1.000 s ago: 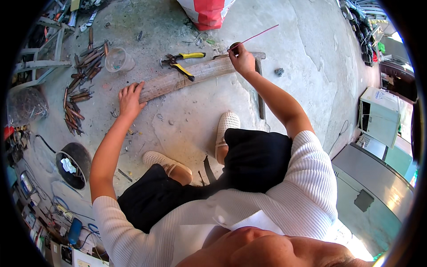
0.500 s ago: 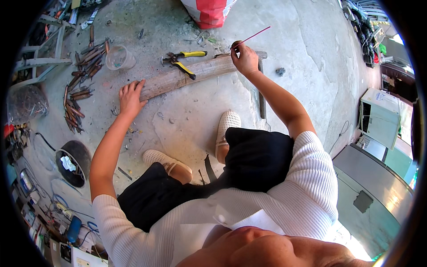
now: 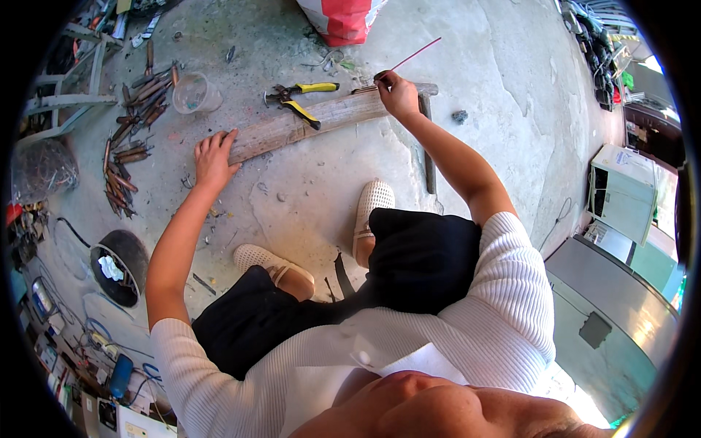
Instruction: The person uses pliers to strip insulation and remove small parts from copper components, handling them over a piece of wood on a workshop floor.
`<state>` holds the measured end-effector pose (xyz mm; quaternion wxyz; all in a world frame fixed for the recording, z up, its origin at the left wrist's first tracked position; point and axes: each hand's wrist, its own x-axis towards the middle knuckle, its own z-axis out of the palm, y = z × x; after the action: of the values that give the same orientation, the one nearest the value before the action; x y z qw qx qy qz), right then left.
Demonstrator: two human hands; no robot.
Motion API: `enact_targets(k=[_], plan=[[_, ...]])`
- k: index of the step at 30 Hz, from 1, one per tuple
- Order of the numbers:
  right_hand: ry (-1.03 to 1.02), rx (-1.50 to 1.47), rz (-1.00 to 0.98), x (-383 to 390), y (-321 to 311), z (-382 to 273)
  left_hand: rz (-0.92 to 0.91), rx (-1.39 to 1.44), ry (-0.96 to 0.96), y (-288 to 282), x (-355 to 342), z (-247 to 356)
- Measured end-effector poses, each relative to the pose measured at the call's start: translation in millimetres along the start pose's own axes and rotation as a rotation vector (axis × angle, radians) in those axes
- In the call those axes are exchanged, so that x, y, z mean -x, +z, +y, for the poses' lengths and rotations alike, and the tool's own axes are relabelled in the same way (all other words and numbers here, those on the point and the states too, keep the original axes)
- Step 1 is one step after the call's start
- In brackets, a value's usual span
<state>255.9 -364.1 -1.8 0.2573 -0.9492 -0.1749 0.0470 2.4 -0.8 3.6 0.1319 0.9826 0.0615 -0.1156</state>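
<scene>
A weathered wooden plank (image 3: 310,126) lies slantwise on the concrete floor. My left hand (image 3: 214,157) rests flat at its left end, fingers stretched out and touching the wood. At the other end, my right hand (image 3: 399,96) is closed in a pinch. From that pinch a thin pinkish-red wire (image 3: 418,53) sticks out up and to the right, and a small dark piece shows at the fingertips. Pliers (image 3: 301,102) with yellow-and-black handles lie open across the plank's far edge. Beside my right wrist, a hammer-shaped tool (image 3: 429,157) lies with its handle toward me.
Several brown, tube-like pieces (image 3: 150,98) lie heaped at the left, beside a clear plastic tub (image 3: 196,93). A red-and-white sack (image 3: 343,22) stands ahead. A round dark container (image 3: 120,248) holds white crumpled material. A pale metal frame (image 3: 69,104) and appliance casings (image 3: 622,191) border the floor.
My right hand has shifted very slightly up and left with the wire. My left hand stays on the plank.
</scene>
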Motion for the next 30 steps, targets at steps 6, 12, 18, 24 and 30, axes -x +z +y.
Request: enact_targets(k=[6,12,18,24,30], plan=[[0.133,-0.065,-0.013,-3.9,1.1,1.9,-0.007,-0.019,-0.003,-2.8,0.7,0.4],[0.249,-0.152,-0.027,-4.8,8.0,18.9,-0.001,-0.014,0.017,-4.6,0.0,0.0],[0.278,-0.235,-0.054,-9.9,20.7,32.7,-0.007,-0.008,0.008,-3.1,0.9,-2.1],[0.462,-0.486,-0.048,-18.1,41.8,71.3,-0.005,-0.016,0.022,-1.9,-0.8,-2.9],[0.478,-0.319,-0.116,-20.3,31.1,56.0,0.015,-0.019,0.028,-0.4,2.1,-7.0]])
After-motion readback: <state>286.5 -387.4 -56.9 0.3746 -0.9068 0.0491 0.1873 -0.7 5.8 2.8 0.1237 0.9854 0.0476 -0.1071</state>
